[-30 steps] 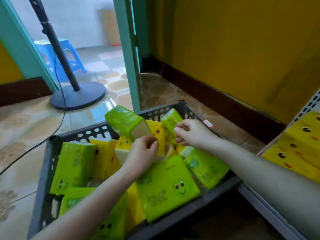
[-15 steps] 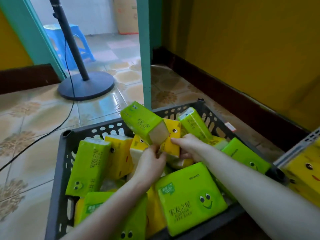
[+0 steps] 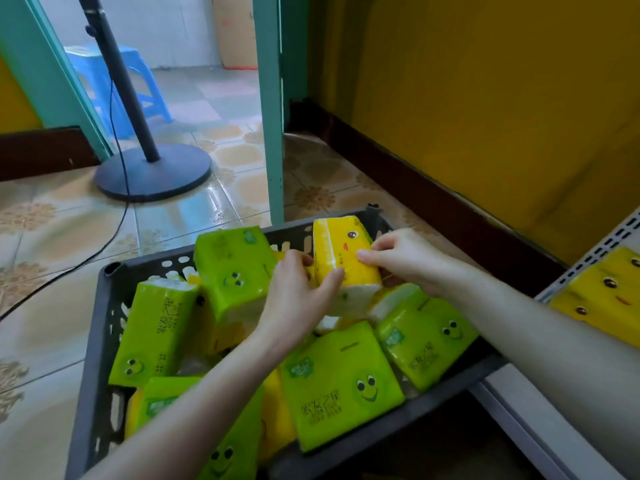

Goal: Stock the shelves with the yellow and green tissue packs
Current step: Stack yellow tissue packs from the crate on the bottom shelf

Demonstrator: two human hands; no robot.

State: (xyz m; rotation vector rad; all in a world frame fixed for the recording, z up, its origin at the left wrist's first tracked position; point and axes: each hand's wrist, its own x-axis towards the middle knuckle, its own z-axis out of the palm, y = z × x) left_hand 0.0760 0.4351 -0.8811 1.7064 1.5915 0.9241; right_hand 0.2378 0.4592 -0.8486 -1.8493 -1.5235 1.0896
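Note:
A dark grey plastic crate [image 3: 104,327] on the floor holds several green and yellow tissue packs with smiley faces. Both hands are on one yellow pack [image 3: 341,258], raised upright over the crate's far side. My left hand [image 3: 298,299] grips its lower left edge, thumb across the front. My right hand [image 3: 405,258] pinches its right side. A green pack [image 3: 235,268] leans just left of my left hand. More green packs [image 3: 343,382] lie at the front. Yellow packs [image 3: 602,296] sit on the shelf at right.
A white metal shelf [image 3: 540,414] runs along the right edge. A black stand with round base [image 3: 152,174] and cable is on the tiled floor behind the crate. A teal door frame [image 3: 270,109] and a blue stool [image 3: 114,81] stand further back. Yellow wall at right.
Both hands have taken hold of a yellow pack and lifted it upright above the crate's far side. The green pack beside my left hand has tipped down to the left.

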